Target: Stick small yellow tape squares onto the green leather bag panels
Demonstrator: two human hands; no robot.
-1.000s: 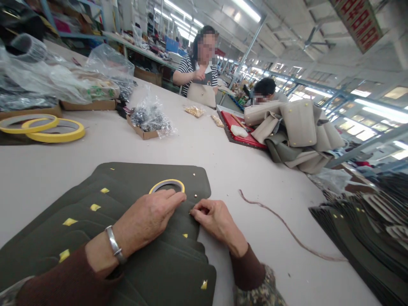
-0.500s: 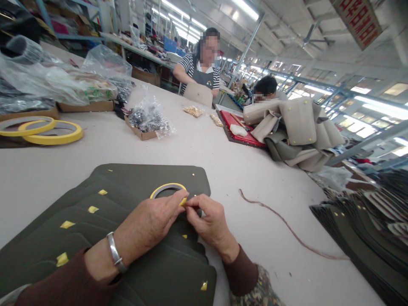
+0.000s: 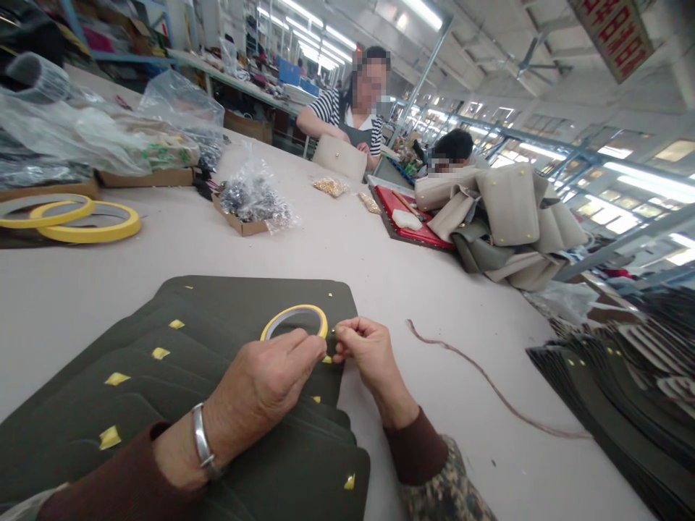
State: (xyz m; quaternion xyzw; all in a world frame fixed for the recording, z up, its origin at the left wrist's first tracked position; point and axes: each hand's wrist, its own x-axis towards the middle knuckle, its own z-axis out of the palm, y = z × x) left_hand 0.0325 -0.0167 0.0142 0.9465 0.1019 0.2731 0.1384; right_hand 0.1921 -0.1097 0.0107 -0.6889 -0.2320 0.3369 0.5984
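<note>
A roll of yellow masking tape (image 3: 293,314) is gripped at its right side by my left hand (image 3: 276,373), which wears a silver bangle. My right hand (image 3: 366,354) is pinched close beside it, near the right edge of the top panel; what its fingertips hold, if anything, is too small to make out. Beneath both hands lie overlapping dark green panels (image 3: 233,297), fanned toward me. Small yellow tape pieces (image 3: 161,353) stick to several of them. A small metal stud (image 3: 330,295) shows near the top panel's upper right corner.
Two larger yellow tape rolls (image 3: 108,230) lie at left, near plastic-wrapped goods. A small box of bagged metal parts (image 3: 253,224) stands ahead. Beige bag pieces (image 3: 507,206) are heaped right of a red board (image 3: 388,202). A brown cord (image 3: 489,383) and stacked dark panels (image 3: 586,383) lie right. A co-worker (image 3: 347,116) sits opposite.
My hands have drawn apart slightly, the right one moving up and to the right. The tape roll has shifted a little right and up with my left hand.
</note>
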